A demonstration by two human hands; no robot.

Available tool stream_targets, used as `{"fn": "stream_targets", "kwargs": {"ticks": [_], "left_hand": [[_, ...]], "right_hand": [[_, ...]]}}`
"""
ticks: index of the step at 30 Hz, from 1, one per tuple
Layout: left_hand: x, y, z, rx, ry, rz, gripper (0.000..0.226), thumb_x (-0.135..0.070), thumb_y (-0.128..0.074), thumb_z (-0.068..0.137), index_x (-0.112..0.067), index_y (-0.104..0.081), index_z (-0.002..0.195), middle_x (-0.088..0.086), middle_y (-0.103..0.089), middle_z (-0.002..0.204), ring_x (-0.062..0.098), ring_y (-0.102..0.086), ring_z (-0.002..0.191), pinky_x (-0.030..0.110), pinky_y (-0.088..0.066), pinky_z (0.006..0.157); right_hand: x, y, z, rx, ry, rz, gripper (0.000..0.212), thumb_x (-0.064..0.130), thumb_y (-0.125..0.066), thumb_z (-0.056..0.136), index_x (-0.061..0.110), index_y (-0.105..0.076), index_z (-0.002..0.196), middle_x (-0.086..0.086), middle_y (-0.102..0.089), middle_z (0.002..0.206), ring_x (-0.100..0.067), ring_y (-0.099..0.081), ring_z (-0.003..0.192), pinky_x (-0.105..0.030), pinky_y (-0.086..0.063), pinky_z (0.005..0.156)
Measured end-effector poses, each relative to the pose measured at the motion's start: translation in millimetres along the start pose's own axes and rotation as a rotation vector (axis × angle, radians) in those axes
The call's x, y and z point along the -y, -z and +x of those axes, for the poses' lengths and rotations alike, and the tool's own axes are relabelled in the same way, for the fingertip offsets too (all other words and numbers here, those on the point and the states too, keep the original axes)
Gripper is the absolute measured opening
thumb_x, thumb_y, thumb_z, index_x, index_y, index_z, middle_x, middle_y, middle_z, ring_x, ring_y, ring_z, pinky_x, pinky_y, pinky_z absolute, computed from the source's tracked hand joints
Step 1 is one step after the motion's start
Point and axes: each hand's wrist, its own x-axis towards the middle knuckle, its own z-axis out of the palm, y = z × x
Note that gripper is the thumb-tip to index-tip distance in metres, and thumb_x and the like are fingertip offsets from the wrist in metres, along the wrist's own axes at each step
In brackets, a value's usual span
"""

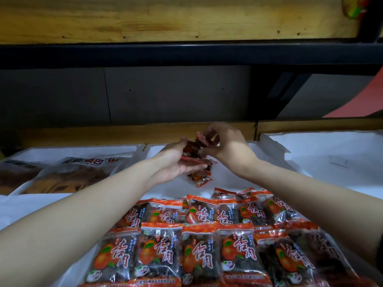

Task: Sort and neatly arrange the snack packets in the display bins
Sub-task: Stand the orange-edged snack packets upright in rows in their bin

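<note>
My left hand (176,162) cups a bunch of red snack packets (193,151); my right hand (228,147) pinches them with curled fingers (207,133) above the white bin (163,188).

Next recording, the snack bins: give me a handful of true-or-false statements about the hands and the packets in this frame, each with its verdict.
1. Both the left hand and the right hand hold small red packets over the far part of the middle bin. True.
2. The orange packets nearest the camera lie in a jumbled heap. False: they lie in overlapping rows, printed fronts up.
3. The left bin holds larger bags with brown contents. True.
4. The left hand rests flat on the near rows. False: it is raised beyond them, palm up, cupping packets.
</note>
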Motion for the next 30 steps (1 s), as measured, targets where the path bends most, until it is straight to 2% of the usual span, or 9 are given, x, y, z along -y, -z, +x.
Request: {"fn": "stream_targets", "kwargs": {"ticks": [3,5,8,10,14,20,24,28,30], "left_hand": [[-5,-2,-7,0.028,-0.013,-0.109,0.059,-0.039,-0.053,0.090,0.001,-0.044,0.132,0.028,-0.055,0.128,0.043,-0.062,0.103,0.041,-0.060,0.061],[-7,-3,-16,0.061,-0.037,-0.091,0.057,-0.028,-0.064,0.077,0.000,-0.053,0.125,0.025,-0.060,0.122,0.038,-0.065,0.100,0.041,-0.061,0.065],[-1,-4,-21,0.031,-0.130,-0.070,0.022,-0.011,-0.063,0.084,-0.004,-0.064,0.105,0.017,-0.072,0.100,0.030,-0.072,0.085,0.041,-0.061,0.068],[5,-4,-18,-0.052,-0.208,-0.056,0.018,-0.006,-0.059,0.091,-0.003,-0.063,0.108,0.016,-0.072,0.099,0.029,-0.073,0.085,0.041,-0.061,0.070],[11,-1,-14,-0.156,-0.261,-0.060,0.044,-0.003,-0.065,0.087,-0.007,-0.048,0.128,0.019,-0.062,0.120,0.035,-0.065,0.104,0.041,-0.061,0.070],[15,6,-15,-0.172,-0.273,0.012,0.051,-0.004,-0.067,0.085,-0.004,-0.046,0.131,0.019,-0.060,0.125,0.033,-0.068,0.096,0.043,-0.061,0.070],[17,8,-15,-0.166,-0.282,0.043,0.048,-0.003,-0.068,0.085,-0.003,-0.048,0.129,0.018,-0.061,0.125,0.032,-0.067,0.100,0.038,-0.061,0.066],[17,3,-16,-0.164,-0.276,0.054,0.050,-0.003,-0.068,0.084,-0.004,-0.047,0.129,0.017,-0.060,0.126,0.034,-0.066,0.103,0.042,-0.061,0.071],[16,-1,-19,-0.166,-0.278,0.053,0.053,-0.004,-0.070,0.082,-0.005,-0.047,0.130,0.018,-0.058,0.128,0.036,-0.064,0.107,0.044,-0.060,0.073]], "right_hand": [[4,4,-4,-0.006,0.123,0.025,0.023,0.017,-0.078,0.074,0.013,-0.065,0.093,0.002,-0.061,0.091,-0.016,-0.058,0.084,-0.025,-0.048,0.072],[5,7,-7,0.030,0.176,0.056,0.015,0.012,-0.075,0.077,0.013,-0.068,0.090,0.005,-0.061,0.091,-0.012,-0.060,0.084,-0.025,-0.050,0.075],[8,11,-12,0.105,0.209,0.140,0.014,0.009,-0.072,0.080,0.018,-0.066,0.089,0.018,-0.056,0.087,0.002,-0.057,0.080,-0.015,-0.049,0.075],[9,13,-15,0.129,0.172,0.217,0.019,0.014,-0.069,0.084,0.023,-0.056,0.095,0.020,-0.054,0.088,0.002,-0.056,0.080,-0.015,-0.048,0.072],[-8,9,-16,0.071,-0.104,0.237,0.014,0.022,-0.056,0.093,0.017,-0.052,0.106,0.009,-0.055,0.093,-0.006,-0.054,0.074,-0.009,-0.042,0.060],[-57,-1,-23,0.863,-0.297,-0.272,0.041,0.034,-0.057,0.092,0.014,-0.053,0.128,-0.004,-0.056,0.129,-0.017,-0.054,0.113,-0.020,-0.039,0.089],[-63,-10,-19,1.010,-0.377,-0.234,0.054,0.038,-0.063,0.088,0.012,-0.050,0.133,-0.002,-0.058,0.129,-0.018,-0.056,0.112,-0.023,-0.044,0.091],[-57,-9,-11,1.087,-0.335,-0.259,0.034,0.040,-0.062,0.088,0.013,-0.062,0.110,0.012,-0.055,0.086,-0.003,-0.049,0.075,-0.013,-0.038,0.064],[-55,-10,-10,1.091,-0.336,-0.228,0.034,0.039,-0.061,0.089,0.014,-0.059,0.112,0.012,-0.055,0.089,-0.004,-0.050,0.076,-0.014,-0.038,0.065]]}}
